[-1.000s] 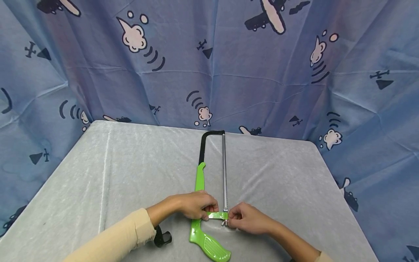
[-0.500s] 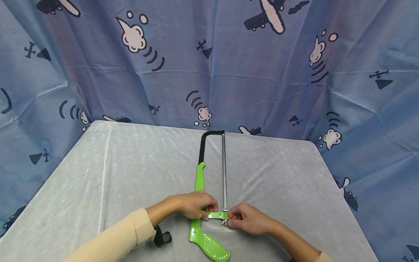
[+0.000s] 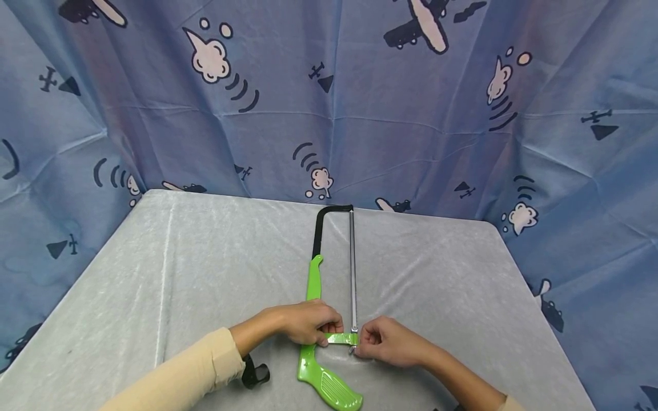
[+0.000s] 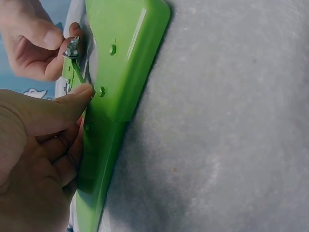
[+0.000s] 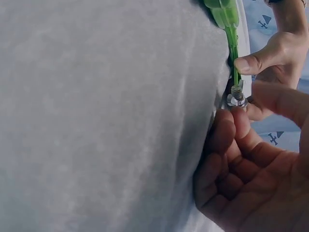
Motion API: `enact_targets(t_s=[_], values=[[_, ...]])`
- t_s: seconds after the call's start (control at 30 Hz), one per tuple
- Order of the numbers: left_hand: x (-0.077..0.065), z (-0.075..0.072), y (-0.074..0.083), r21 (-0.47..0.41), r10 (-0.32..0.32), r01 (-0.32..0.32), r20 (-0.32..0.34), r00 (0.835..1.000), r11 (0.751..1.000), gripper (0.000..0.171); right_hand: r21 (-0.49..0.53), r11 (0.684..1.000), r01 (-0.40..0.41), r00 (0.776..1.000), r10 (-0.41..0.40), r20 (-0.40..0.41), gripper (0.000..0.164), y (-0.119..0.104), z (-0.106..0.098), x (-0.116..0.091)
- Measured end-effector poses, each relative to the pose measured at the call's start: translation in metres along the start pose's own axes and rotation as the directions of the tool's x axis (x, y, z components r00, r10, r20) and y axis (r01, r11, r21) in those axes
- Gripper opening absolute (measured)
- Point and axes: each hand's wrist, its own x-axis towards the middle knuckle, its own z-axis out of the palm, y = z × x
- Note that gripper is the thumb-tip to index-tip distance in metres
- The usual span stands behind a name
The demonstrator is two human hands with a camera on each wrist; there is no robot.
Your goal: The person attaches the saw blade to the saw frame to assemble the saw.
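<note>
A hacksaw (image 3: 315, 279) with a green handle, a black front frame and a straight silver blade bar (image 3: 352, 268) lies on the table, its grip toward me. My left hand (image 3: 311, 321) pinches the green crosspiece (image 3: 341, 338) between thumb and fingers. At that crosspiece's outer end, a silver wing nut (image 5: 236, 99) sits on a threaded bolt. The curled thumb and fingertips of my right hand (image 3: 388, 342) are at this wing nut, pinching it. In the left wrist view, the bolt (image 4: 72, 46) shows just beside the right fingers.
A grey-white cloth covers the table (image 3: 231, 245). Beside my left sleeve lies a black curved object (image 3: 255, 372), partly hidden by the sleeve. A blue printed curtain (image 3: 277, 131) hangs behind and along both sides.
My right fingers have shifted slightly left over the wing nut, covering more of it. The left hand and the hacksaw stay in place.
</note>
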Motion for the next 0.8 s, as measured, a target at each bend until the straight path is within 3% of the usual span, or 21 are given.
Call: enact_targets(t_s=[0.3, 0.57, 0.8], values=[[0.000, 0.000, 0.000, 0.011, 0.000, 0.000, 0.003, 1.000, 1.000, 0.018, -0.129, 0.989, -0.077, 0.995, 0.067, -0.081, 0.051, -0.006, 0.011, 0.007], [0.000, 0.001, 0.000, 0.014, -0.002, 0.002, 0.002, 1.000, 1.000, 0.019, -0.214, 0.959, -0.186, 0.976, 0.155, -0.152, 0.054, -0.012, 0.018, 0.011], [0.000, 0.001, 0.000, 0.023, 0.001, -0.001, -0.003, 1.000, 1.000, 0.019, -0.251, 0.943, -0.220, 0.968, 0.180, -0.173, 0.054, -0.016, 0.019, 0.013]])
